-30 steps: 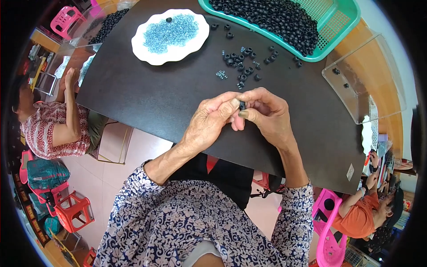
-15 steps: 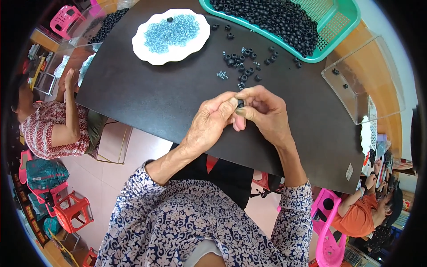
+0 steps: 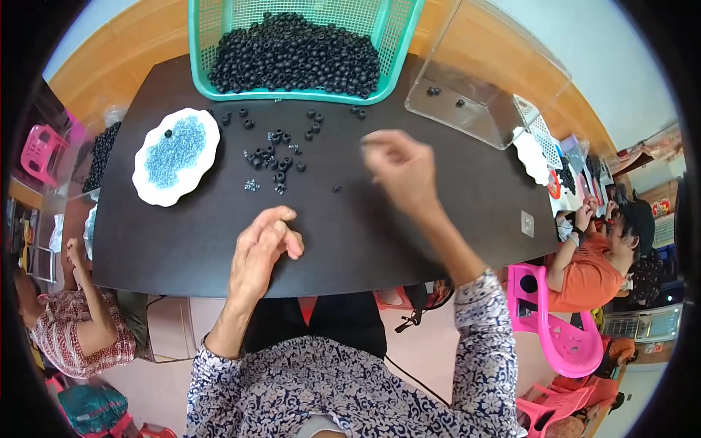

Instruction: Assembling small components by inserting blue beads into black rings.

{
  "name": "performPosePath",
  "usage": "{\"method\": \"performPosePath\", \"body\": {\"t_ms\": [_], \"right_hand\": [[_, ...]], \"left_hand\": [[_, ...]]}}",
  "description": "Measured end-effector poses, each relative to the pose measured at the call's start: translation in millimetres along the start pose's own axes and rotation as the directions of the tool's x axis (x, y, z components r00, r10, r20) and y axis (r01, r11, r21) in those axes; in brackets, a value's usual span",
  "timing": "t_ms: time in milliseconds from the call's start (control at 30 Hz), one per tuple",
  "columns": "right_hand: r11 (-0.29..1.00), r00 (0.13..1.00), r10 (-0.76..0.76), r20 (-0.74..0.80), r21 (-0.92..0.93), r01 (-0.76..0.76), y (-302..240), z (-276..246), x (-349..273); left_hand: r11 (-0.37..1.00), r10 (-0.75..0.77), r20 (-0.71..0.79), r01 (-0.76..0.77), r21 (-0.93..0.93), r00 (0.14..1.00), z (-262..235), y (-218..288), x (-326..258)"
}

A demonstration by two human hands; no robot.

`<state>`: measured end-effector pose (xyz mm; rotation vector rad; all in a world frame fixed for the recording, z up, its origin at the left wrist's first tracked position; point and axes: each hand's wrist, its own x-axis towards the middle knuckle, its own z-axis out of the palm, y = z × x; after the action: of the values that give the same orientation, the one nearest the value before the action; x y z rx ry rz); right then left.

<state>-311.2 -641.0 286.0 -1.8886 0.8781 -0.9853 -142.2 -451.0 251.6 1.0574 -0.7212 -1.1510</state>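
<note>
My left hand (image 3: 261,252) is over the near part of the dark table (image 3: 350,259), fingers loosely bent and apart, nothing visible in them. Farther right, my right hand (image 3: 403,175) is raised over the table with curled fingers; motion smears its fingertips, so I cannot tell whether they hold anything. Between the hands is a small dark piece (image 3: 336,188), slightly blurred. Beyond my left hand, several black ring-shaped parts (image 3: 269,160) are scattered with small metal springs (image 3: 252,185). A white scalloped plate (image 3: 150,191) holds a heap of springs (image 3: 175,153) and one black part (image 3: 169,133).
A green basket (image 3: 292,95) full of black parts stands at the far edge. Right of it is a clear plastic box (image 3: 478,135) with a few black parts inside. Co-workers sit at the left (image 3: 87,328) and right (image 3: 591,266). Pink chairs (image 3: 562,339) stand beside the table.
My hands were together on a small black part and have separated; the right has moved away to the right. The view has turned, so the plate and basket appear farther left.
</note>
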Motion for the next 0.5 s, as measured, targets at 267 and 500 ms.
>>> {"method": "performPosePath", "body": {"t_ms": [267, 500], "right_hand": [[0.812, 0.92, 0.314, -0.234, -0.436, -0.387, 112, -136, 128], [0.923, 0.944, 0.004, -0.331, -0.361, -0.13, 104, -71, 112]], "left_hand": [[0.984, 0.025, 0.078, -0.039, 0.172, 0.997, 9, -4, 1], [0.968, 0.03, 0.049, -0.041, 0.249, 0.998, 6, 0, -4]]}}
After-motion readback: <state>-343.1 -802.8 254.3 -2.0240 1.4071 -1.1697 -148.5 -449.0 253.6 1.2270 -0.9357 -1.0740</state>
